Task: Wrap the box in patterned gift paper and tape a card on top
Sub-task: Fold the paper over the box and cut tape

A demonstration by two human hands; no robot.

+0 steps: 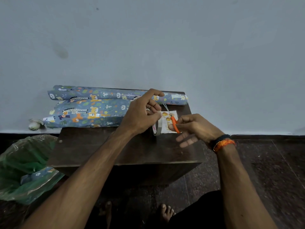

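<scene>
Dark wooden table (102,146) against grey wall (148,38); left hand (142,113) pinches tape (156,128), right hand (196,129) grips scissors (174,123).

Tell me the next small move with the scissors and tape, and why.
Probably close the scissors to snip the tape strip. The left hand pinches a strip pulled up from the roll, the right hand holds the open blades at it, and the card lies untaped on the table.

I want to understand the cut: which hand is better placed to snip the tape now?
Right. The right hand already holds the scissors, blades near the tape strip that the left hand pinches above the tape roll.
</scene>
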